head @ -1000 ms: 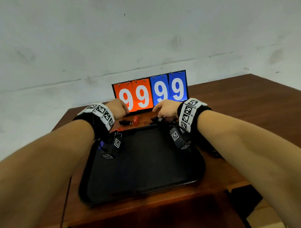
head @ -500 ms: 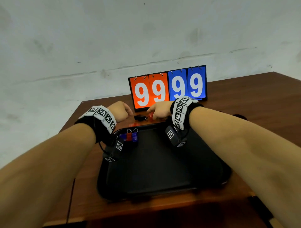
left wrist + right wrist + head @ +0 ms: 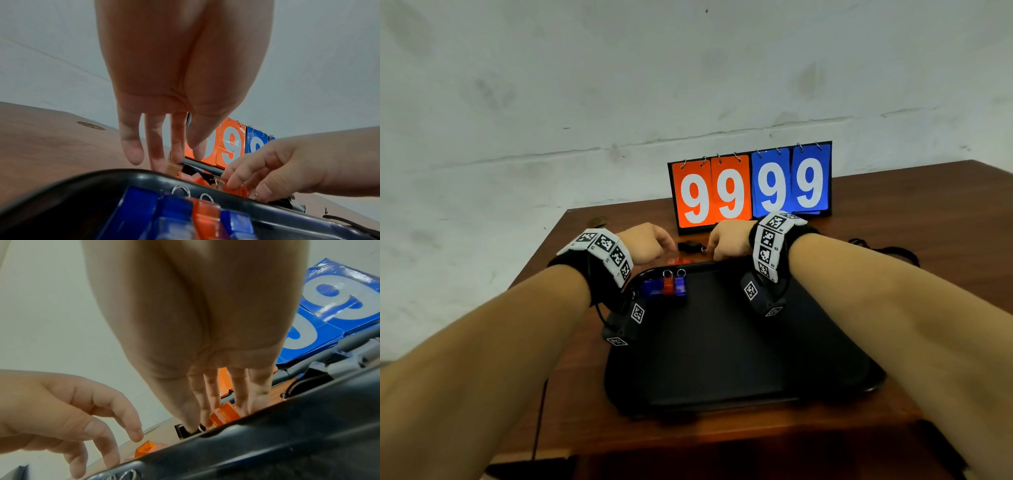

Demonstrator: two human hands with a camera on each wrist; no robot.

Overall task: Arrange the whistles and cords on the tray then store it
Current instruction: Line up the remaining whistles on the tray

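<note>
Below a scuffed white wall [image 3: 551, 102], the wooden table [image 3: 945, 212] bears a black tray [image 3: 722, 359]; both hands' grips seem unclear.

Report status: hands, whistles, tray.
Left hand open, fingers hanging past tray's far rim. Right hand reaching onto orange whistle on table; grip unclear. Blue and orange whistles lined up in tray. Scoreboard close behind.

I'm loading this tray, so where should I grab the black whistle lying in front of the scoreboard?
Probably pinch the black whistle across its body, coming down from above: it lies low on the table in the gap between the tray rim and the scoreboard, which block a level approach.
</note>
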